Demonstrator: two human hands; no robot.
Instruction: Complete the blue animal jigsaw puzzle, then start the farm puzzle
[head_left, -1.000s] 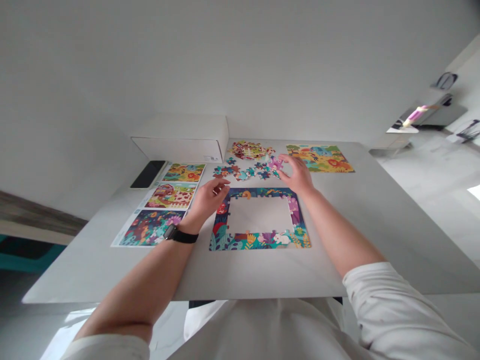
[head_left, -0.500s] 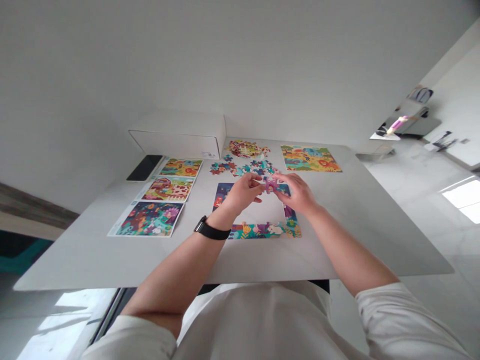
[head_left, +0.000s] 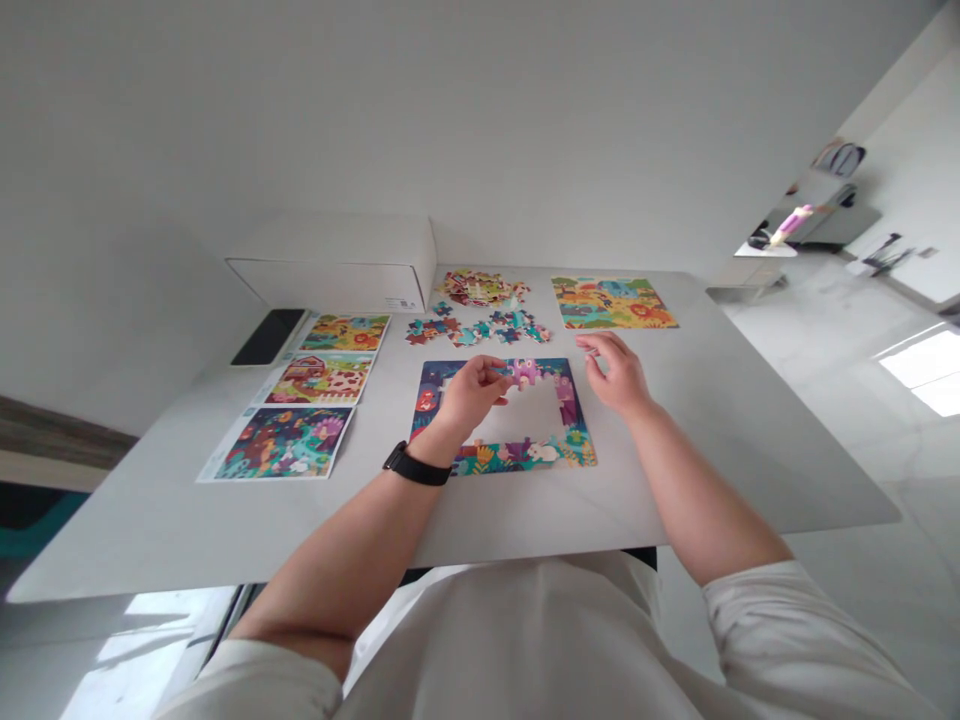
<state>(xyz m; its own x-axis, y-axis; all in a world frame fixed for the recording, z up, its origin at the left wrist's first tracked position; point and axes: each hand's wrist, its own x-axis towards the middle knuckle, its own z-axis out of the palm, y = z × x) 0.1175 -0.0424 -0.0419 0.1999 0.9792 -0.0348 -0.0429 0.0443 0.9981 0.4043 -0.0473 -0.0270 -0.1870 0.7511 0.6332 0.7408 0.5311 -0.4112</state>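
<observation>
My right hand (head_left: 616,372) has drawn back from the pink jigsaw piece (head_left: 525,372), leaving it to my left hand (head_left: 469,392) alone. My left fingertips (head_left: 499,370) are nearly closed, pinching the piece at the top inner edge of the puzzle border (head_left: 566,400); I cannot tell whether it touches the border. My right fingers (head_left: 592,345) hang curled and half open, holding nothing, apart from the piece. A pinch this light could let the piece slip into the bare centre of the border, and a careless brush of my wrist could knock the border's unjoined sections out of line. Farther out on the pale table (head_left: 712,450) lie scattered loose pieces (head_left: 480,325), a heap of pieces (head_left: 480,288), an assembled jungle puzzle (head_left: 613,303) and three printed picture sheets (head_left: 285,443).
</observation>
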